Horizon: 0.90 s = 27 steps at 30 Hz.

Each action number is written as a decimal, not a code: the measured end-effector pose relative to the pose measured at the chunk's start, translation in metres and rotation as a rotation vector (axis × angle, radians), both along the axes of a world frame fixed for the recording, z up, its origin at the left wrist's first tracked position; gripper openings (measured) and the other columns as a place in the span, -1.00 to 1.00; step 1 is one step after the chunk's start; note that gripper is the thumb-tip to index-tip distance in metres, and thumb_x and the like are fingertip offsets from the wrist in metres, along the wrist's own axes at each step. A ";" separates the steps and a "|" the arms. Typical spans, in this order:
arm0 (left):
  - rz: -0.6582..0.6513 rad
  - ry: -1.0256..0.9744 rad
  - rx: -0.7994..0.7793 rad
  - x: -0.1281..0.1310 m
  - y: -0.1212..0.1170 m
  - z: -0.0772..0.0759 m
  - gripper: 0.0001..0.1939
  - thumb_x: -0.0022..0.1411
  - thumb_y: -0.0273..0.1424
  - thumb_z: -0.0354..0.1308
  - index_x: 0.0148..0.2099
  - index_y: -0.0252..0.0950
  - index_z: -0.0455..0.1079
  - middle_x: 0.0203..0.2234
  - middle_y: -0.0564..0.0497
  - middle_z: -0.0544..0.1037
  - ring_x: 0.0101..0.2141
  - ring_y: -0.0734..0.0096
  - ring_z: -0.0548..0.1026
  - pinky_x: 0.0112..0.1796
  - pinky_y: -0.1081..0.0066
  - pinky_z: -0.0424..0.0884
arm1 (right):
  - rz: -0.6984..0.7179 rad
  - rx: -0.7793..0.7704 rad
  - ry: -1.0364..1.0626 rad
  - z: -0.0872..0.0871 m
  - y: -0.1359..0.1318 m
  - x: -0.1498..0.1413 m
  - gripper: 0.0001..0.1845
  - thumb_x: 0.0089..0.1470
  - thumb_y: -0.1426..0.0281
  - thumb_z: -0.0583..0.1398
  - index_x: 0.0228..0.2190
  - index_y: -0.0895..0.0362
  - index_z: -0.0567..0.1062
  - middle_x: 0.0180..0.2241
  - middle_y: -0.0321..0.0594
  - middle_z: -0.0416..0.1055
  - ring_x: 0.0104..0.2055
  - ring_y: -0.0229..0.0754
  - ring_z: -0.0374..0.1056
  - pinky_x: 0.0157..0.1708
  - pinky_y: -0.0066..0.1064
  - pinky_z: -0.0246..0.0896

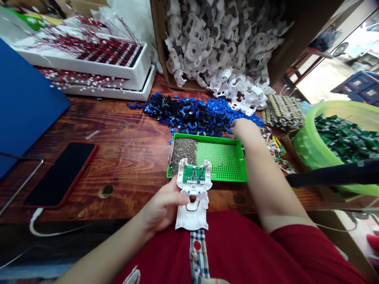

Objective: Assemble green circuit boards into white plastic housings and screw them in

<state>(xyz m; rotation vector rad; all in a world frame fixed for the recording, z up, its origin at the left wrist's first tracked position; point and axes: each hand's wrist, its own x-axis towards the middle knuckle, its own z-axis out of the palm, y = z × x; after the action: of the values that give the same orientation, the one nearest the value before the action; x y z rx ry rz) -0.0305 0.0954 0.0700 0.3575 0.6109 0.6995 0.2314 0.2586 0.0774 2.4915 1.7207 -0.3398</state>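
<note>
My left hand (166, 207) grips a white plastic housing (192, 221) from its left side, thumb across the front. Set into the upper half of this housing is a green circuit board (194, 174); a round hole shows in the lower half. My right hand (245, 131) reaches past the far right corner of a green tray (242, 169), down to a heap of small blue plastic parts (217, 108). Its fingers point away and are mostly hidden, so whether they hold anything does not show. Small metal screws (183, 152) fill the left part of the tray.
Behind the blue parts, a cardboard box (161, 43) spills white plastic shells (219, 43). White foam trays (139, 77) with red wires stand back left; a phone (60, 175) lies left. At right are a light-green tub (308, 134) of circuit boards and a black bar (334, 173).
</note>
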 end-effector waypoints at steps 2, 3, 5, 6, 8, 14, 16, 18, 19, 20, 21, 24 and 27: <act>-0.034 -0.007 0.018 -0.002 -0.002 -0.001 -0.49 -0.20 -0.62 0.18 -0.10 -0.34 0.36 -0.34 -0.12 0.59 -0.37 0.21 0.54 -0.36 0.33 0.42 | -0.019 -0.045 -0.038 -0.008 0.008 -0.001 -0.63 0.13 0.25 0.10 -0.09 0.21 0.34 -0.07 -0.10 0.30 -0.07 -0.18 0.29 -0.08 -0.20 0.27; -0.038 -0.003 0.023 -0.002 -0.003 -0.002 -0.49 -0.20 -0.61 0.19 -0.09 -0.34 0.34 -0.34 -0.12 0.59 -0.37 0.21 0.54 -0.36 0.33 0.42 | -0.032 -0.062 -0.054 -0.011 0.011 0.000 -0.63 0.13 0.26 0.10 -0.08 0.22 0.34 -0.07 -0.09 0.30 -0.07 -0.18 0.29 -0.08 -0.20 0.28; -0.016 0.010 0.031 -0.003 -0.003 -0.002 -0.51 -0.18 -0.60 0.21 -0.10 -0.33 0.33 -0.36 -0.10 0.58 -0.39 0.25 0.54 -0.38 0.35 0.42 | -0.054 -0.083 -0.075 -0.017 0.014 0.000 -0.63 0.13 0.26 0.11 -0.08 0.22 0.34 -0.07 -0.10 0.30 -0.07 -0.18 0.29 -0.08 -0.20 0.28; 0.006 0.011 0.032 -0.003 -0.003 -0.002 -0.52 -0.18 -0.60 0.21 -0.11 -0.32 0.32 -0.36 -0.08 0.58 -0.40 0.28 0.53 -0.39 0.37 0.42 | -0.063 -0.086 -0.080 -0.019 0.015 0.001 -0.63 0.13 0.26 0.11 -0.08 0.22 0.34 -0.07 -0.10 0.30 -0.07 -0.17 0.29 -0.09 -0.20 0.28; 0.047 -0.005 0.038 -0.002 -0.001 -0.001 -0.52 -0.18 -0.62 0.20 -0.12 -0.30 0.31 -0.37 -0.04 0.57 -0.41 0.32 0.53 -0.39 0.39 0.43 | -0.073 -0.077 -0.084 -0.021 0.015 0.001 -0.61 0.13 0.25 0.11 -0.07 0.23 0.33 -0.07 -0.09 0.30 -0.07 -0.17 0.29 -0.09 -0.20 0.28; 0.056 -0.073 0.039 -0.001 0.001 -0.002 -0.49 -0.22 -0.64 0.13 -0.11 -0.31 0.31 -0.37 -0.06 0.57 -0.39 0.28 0.53 -0.37 0.34 0.44 | 0.003 0.043 -0.044 0.001 0.000 -0.008 -0.68 0.10 0.29 0.14 -0.18 0.27 0.41 -0.17 -0.06 0.37 -0.11 -0.14 0.32 -0.10 -0.18 0.27; 0.086 -0.069 0.001 -0.001 0.001 -0.002 -0.49 -0.24 -0.63 0.09 -0.12 -0.34 0.33 -0.35 -0.07 0.56 -0.37 0.26 0.53 -0.32 0.29 0.44 | 0.091 0.105 0.007 0.020 -0.018 -0.017 -0.74 0.08 0.30 0.13 -0.27 0.23 0.47 -0.28 -0.09 0.42 -0.19 -0.12 0.36 -0.14 -0.19 0.26; 0.105 -0.077 -0.028 -0.001 0.001 -0.003 -0.46 -0.26 -0.61 0.06 -0.10 -0.35 0.32 -0.33 -0.09 0.55 -0.34 0.21 0.52 -0.26 0.23 0.42 | 0.218 0.176 0.103 0.040 -0.046 -0.029 -0.73 0.11 0.23 0.08 -0.26 0.10 0.47 -0.33 -0.21 0.44 -0.28 -0.21 0.36 -0.22 -0.31 0.27; 0.104 -0.087 -0.032 -0.001 0.001 -0.003 -0.43 -0.26 -0.61 0.05 -0.08 -0.34 0.30 -0.32 -0.09 0.54 -0.33 0.19 0.52 -0.25 0.20 0.42 | 0.320 0.234 0.182 0.049 -0.063 -0.037 -0.72 0.10 0.17 0.08 -0.26 0.06 0.46 -0.32 -0.26 0.44 -0.29 -0.27 0.35 -0.23 -0.37 0.27; 0.099 -0.101 -0.029 -0.001 0.001 -0.003 -0.40 -0.27 -0.61 0.05 -0.05 -0.32 0.28 -0.31 -0.08 0.54 -0.33 0.18 0.52 -0.25 0.18 0.41 | 0.548 0.362 0.341 0.057 -0.080 -0.044 -0.75 0.07 0.18 0.12 -0.33 0.08 0.47 -0.33 -0.24 0.43 -0.30 -0.27 0.34 -0.25 -0.38 0.26; 0.101 -0.111 -0.019 0.000 0.001 -0.003 -0.36 -0.28 -0.61 0.04 -0.02 -0.30 0.25 -0.31 -0.06 0.53 -0.33 0.18 0.52 -0.26 0.19 0.41 | 0.802 0.391 0.483 0.062 -0.096 -0.052 -0.78 0.07 0.21 0.13 -0.39 0.07 0.47 -0.36 -0.25 0.42 -0.30 -0.27 0.33 -0.26 -0.38 0.26; 0.122 -0.094 0.006 0.002 0.000 -0.002 -0.25 -0.32 -0.66 0.03 0.04 -0.23 0.17 -0.28 0.00 0.52 -0.32 0.25 0.50 -0.30 0.30 0.40 | 1.232 0.316 0.522 0.060 -0.133 -0.072 -0.78 0.15 0.30 0.06 -0.35 0.08 0.48 -0.39 -0.26 0.40 -0.33 -0.29 0.29 -0.30 -0.42 0.24; 0.112 -0.043 0.026 0.004 -0.002 0.000 -0.15 -0.34 -0.71 0.01 0.10 -0.16 0.08 -0.21 0.03 0.50 -0.27 0.26 0.50 -0.35 0.40 0.37 | 1.302 0.373 0.327 0.044 -0.148 -0.084 -0.75 0.17 0.36 0.03 -0.33 0.15 0.49 -0.34 -0.18 0.39 -0.33 -0.25 0.24 -0.30 -0.38 0.23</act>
<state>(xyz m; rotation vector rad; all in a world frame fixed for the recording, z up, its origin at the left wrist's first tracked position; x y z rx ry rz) -0.0262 0.0934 0.0703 0.3335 0.5845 0.8214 0.1477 0.1103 0.1214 0.9537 3.2368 -0.2838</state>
